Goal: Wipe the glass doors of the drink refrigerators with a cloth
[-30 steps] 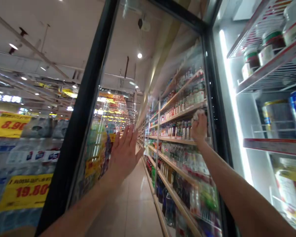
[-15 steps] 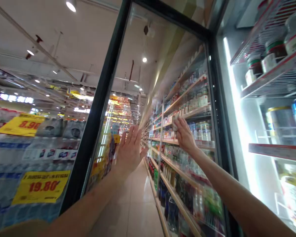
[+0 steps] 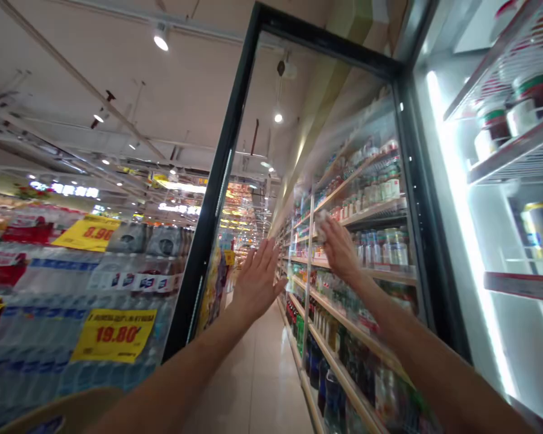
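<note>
My left hand (image 3: pixel 259 280) lies flat on the glass door (image 3: pixel 298 108), fingers spread. My right hand (image 3: pixel 339 247), further right on the same pane, is bunched around a pale cloth (image 3: pixel 321 218) pressed to the glass. I judge that a hard push could swing the open door away, so the cloth slips. At left, the near yellow tag (image 3: pixel 114 333) reads 19.80, the far yellow tag (image 3: pixel 90 232) 8.90; the bottle labels are too blurred to read.

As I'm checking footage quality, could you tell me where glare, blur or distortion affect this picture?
Head view: the fridge light strip burns white; the glass door is hazy and its frame leans, distorted; the right hand and cloth look soft.
</note>
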The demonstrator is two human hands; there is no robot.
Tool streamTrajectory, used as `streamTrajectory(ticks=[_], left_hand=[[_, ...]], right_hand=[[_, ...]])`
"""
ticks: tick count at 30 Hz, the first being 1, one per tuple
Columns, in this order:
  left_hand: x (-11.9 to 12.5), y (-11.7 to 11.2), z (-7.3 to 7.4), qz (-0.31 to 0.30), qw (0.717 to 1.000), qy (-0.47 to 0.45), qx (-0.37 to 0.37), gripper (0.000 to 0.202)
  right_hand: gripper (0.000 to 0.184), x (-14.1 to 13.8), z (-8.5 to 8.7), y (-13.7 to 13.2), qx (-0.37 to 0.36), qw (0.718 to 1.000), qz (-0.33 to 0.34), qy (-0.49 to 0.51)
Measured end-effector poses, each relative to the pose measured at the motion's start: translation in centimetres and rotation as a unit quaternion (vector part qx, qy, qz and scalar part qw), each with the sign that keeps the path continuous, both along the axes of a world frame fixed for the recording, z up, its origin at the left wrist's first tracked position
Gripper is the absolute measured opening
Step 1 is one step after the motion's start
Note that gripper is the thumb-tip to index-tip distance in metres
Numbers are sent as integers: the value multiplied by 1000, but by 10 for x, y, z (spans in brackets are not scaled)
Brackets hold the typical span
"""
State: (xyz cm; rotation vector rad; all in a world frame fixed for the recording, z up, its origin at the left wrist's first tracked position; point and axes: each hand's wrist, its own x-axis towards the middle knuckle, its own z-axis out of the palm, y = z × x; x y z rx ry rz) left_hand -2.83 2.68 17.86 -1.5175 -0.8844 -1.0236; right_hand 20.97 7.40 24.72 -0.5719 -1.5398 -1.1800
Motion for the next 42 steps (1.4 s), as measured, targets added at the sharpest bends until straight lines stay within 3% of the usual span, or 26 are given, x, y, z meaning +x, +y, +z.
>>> streamTrajectory(ticks=[2, 4, 8, 11, 14, 17, 19, 22, 24, 26, 28, 31, 32, 33, 35, 38, 40, 42], left_hand=[[-1, 1, -2, -7, 1000, 3, 5, 59], [-1, 1, -2, -21, 1000, 2, 10, 59], [4, -4, 6, -91, 995, 1, 46, 53], [21, -6, 13, -187, 980, 40, 48, 53], [51, 0, 13, -241, 968, 61, 9, 51], [75, 10, 13, -207, 978, 41, 1, 49], [75, 15, 25, -167, 985, 46, 10, 45], [44, 15, 65, -118, 992, 45, 14, 37], [20, 13, 91, -91, 994, -56, 29, 39], [9, 12, 101, -82, 983, -160, 43, 44], [15, 12, 89, -91, 989, -111, 39, 44], [33, 12, 60, -107, 979, 171, 4, 42], [34, 12, 56, -107, 970, 217, -3, 40], [30, 12, 58, -105, 968, 228, -5, 39], [13, 11, 72, -95, 982, 164, 0, 38], [-15, 10, 89, -85, 995, -41, 29, 41], [-20, 9, 79, -94, 995, -16, 30, 42], [-14, 7, 59, -99, 987, 124, 9, 42]], right_hand=[[51, 18, 9, 4, 24, 989, 10, 147], [54, 22, 12, 5, 34, 978, 19, 206], [65, -21, -15, -5, -2, 998, 60, 29], [75, -51, -42, -16, -44, 990, 112, -76], [78, -47, -57, -22, -61, 985, 144, -74], [75, -20, -63, -18, -49, 992, 101, -57], [71, -2, -65, -13, -50, 998, 32, -36], [66, 12, -70, -6, -36, 997, -52, 33], [62, 13, -73, -4, -24, 992, -74, 96], [59, 10, -76, -3, -15, 989, -81, 124], [56, 7, -78, -3, -9, 989, -83, 118], [52, 7, -79, -3, -14, 992, -80, 99], [51, 7, -80, -3, -19, 992, -78, 94], [50, 8, -80, -3, -19, 993, -74, 90], [49, 10, -81, -4, -19, 994, -66, 89], [49, 9, -82, -5, -20, 993, -60, 103], [49, 9, -82, -6, -21, 992, -62, 109], [48, 9, -83, -6, -17, 992, -65, 106]])
